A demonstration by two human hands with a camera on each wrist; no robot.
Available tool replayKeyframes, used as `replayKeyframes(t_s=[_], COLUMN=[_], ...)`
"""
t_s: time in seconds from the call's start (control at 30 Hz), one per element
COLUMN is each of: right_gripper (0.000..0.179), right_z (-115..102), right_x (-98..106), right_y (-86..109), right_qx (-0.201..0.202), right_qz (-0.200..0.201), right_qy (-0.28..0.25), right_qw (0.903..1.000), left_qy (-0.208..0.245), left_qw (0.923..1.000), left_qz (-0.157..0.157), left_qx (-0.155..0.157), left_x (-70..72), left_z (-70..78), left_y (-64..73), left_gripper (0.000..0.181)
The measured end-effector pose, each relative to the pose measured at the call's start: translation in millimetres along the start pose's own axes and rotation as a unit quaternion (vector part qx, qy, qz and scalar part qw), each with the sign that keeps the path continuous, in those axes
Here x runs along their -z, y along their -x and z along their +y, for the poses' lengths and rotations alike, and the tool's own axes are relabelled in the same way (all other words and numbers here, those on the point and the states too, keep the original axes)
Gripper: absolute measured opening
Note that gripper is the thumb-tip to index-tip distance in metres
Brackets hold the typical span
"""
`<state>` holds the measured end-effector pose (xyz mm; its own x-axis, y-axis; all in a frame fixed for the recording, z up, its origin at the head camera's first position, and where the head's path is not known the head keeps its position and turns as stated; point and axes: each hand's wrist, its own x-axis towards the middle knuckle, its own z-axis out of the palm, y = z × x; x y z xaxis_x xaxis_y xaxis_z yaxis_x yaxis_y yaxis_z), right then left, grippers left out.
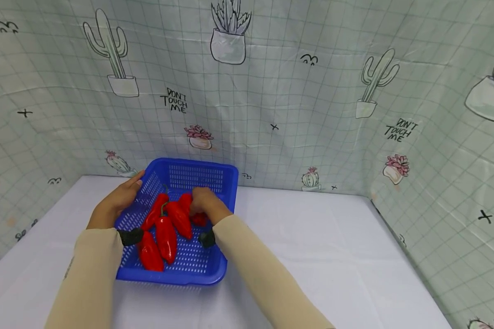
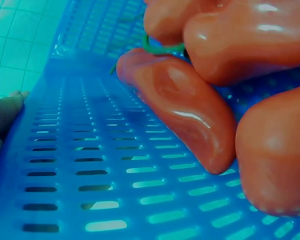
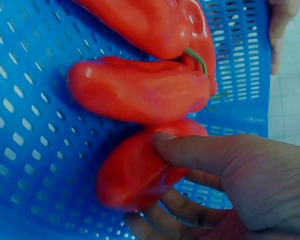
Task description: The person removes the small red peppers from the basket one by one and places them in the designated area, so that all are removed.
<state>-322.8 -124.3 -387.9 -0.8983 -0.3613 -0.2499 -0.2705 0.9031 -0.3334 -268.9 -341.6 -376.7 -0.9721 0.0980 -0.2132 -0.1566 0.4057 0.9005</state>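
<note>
A blue plastic basket (image 1: 170, 278) with slotted walls stands on the white table, holding several shiny red peppers (image 1: 166, 240), some with green stems. Along the outside of its left wall lies my left hand (image 1: 121, 196), fingers against the wall near the rim; part of those fingers (image 2: 6, 112) shows beyond the wall in the left wrist view. My right hand (image 1: 206, 203) reaches into the basket's right side. In the right wrist view its thumb lies over a red pepper (image 3: 132, 172) and its other fingers curl under it, gripping it beside another pepper (image 3: 140, 90).
White cloth covers the table (image 1: 313, 256). Behind and at both sides hangs a grid-patterned curtain (image 1: 263, 96) with cactus drawings, close behind the basket's back rim. Dark wrist devices (image 1: 131, 236) sit at the cuffs of both beige sleeves (image 1: 267, 269).
</note>
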Motion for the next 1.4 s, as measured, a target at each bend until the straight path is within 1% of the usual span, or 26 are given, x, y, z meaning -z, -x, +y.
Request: replayKeyframes(t_s=[0.17, 0.27, 0.43, 0.5, 0.53, 0.7, 0.8, 0.93, 1.03, 1.13, 1.23, 1.33, 1.4], right_gripper=[0.026, 0.027, 0.057, 0.065, 0.064, 0.053, 0.061, 0.07, 0.06, 0.054, 0.06, 0.068, 0.068], right_z=[-1.3, -2.3, -2.5, -2.3, -2.1, -2.3, -3.3, -4.2, -4.2, -4.7, -5.1, -5.2, -5.3], right_x=[3.4, 4.4, 3.7, 3.1, 2.9, 3.5, 4.7, 5.4, 5.7, 6.0, 6.3, 6.5, 6.6], right_y=[-0.1, 0.4, 2.2, 2.6, 2.7, 1.4, -0.2, -0.5, -0.1, -0.2, -0.8, -1.4, -1.6], right_qx=[-0.008, -0.01, 0.002, 0.011, 0.017, 0.029, 0.028, 0.023, 0.025, 0.023, 0.022, 0.026, 0.033], right_qz=[-0.001, 0.005, -0.002, -0.004, -0.004, 0.025, 0.051, 0.069, 0.075, 0.083, 0.095, 0.102, 0.107], right_qy=[-0.008, -0.013, -0.023, -0.028, -0.031, -0.039, -0.035, -0.048, -0.067, -0.075, -0.064, -0.065, -0.067], right_qw=[0.9999, 0.9999, 0.9997, 0.9995, 0.9994, 0.9985, 0.9977, 0.9962, 0.9946, 0.9935, 0.9932, 0.9923, 0.9915], left_qy=[0.002, 0.01, 0.019, 0.022, 0.024, 0.024, 0.019, 0.023, 0.034, 0.041, 0.04, 0.035, 0.032], left_qw=[1.0, 0.9999, 0.9998, 0.9997, 0.9997, 0.9997, 0.9998, 0.9997, 0.9994, 0.9991, 0.9991, 0.9993, 0.9994], left_qz=[-0.001, -0.001, -0.003, -0.005, -0.006, -0.007, -0.006, -0.007, -0.008, -0.01, -0.011, -0.01, -0.009], left_qx=[0.006, 0.007, 0.008, 0.007, 0.005, -0.007, -0.008, -0.007, -0.009, -0.009, -0.006, -0.005, -0.005], left_x=[1.0, 1.4, 1.2, 0.9, 0.6, -0.6, -0.5, -0.1, -0.3, -0.7, -1.4, -1.4, -1.1], left_z=[1.2, 1.2, 0.1, -0.2, -0.2, 1.0, 2.1, 1.8, 1.6, 1.7, 2.3, 2.9, 3.1], left_y=[-1.7, -1.6, -0.5, -0.1, 0.1, 1.6, 2.3, 1.7, 1.4, 1.5, 2.1, 2.4, 2.5], left_gripper=[0.052, 0.052, 0.051, 0.051, 0.051, 0.052, 0.052, 0.052, 0.052, 0.052, 0.052, 0.052, 0.052])
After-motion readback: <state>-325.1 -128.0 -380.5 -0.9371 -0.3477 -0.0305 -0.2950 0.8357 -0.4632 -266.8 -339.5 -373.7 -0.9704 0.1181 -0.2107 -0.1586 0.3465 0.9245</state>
